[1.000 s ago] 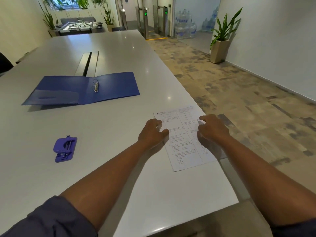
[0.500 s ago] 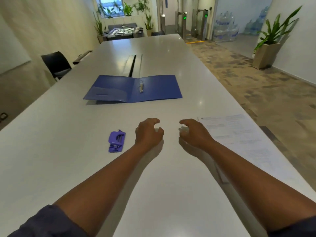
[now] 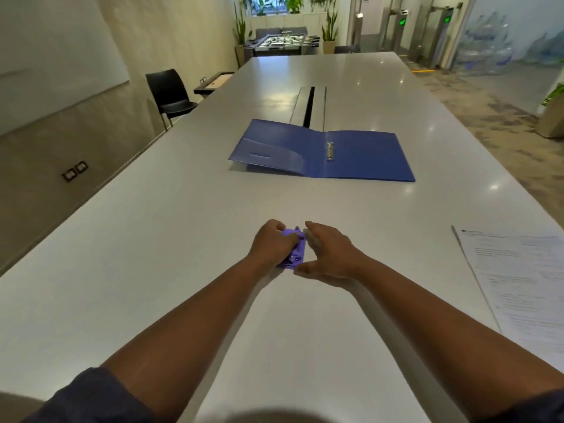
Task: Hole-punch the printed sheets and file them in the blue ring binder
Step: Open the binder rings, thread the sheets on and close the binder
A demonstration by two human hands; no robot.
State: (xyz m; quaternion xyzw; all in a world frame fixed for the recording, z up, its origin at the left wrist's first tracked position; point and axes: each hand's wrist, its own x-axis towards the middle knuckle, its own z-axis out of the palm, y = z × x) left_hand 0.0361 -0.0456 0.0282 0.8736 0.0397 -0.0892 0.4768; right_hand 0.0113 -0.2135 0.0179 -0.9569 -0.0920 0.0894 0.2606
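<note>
The blue ring binder (image 3: 360, 157) lies opened flat on the long white table (image 3: 152, 239), toward twelve o'clock from the hands, its metal rings (image 3: 330, 151) seemingly closed on the spine; whether they are latched I cannot tell. Its covers look thin and a little springy, the left cover sitting slightly lifted, so it is probably best steadied by pressing the covers down rather than picked up by one edge.

The printed sheets (image 3: 525, 288) rest at about three o'clock, near the table's right edge, well apart from both hands. Being loose paper, they are likely light, limp and apt to slide on the glossy top; squaring them and pinching one long edge should serve best.

The purple hole punch (image 3: 296, 249) sits between the hands. It looks small, rigid and light, easy to skid on this surface, so a grasp across its body seems wise. The left hand (image 3: 273, 243) curls over its left side, grasping it. The right hand (image 3: 329, 254) is cupped loosely just beside it, thumb and fingers spread, holding nothing.
</note>
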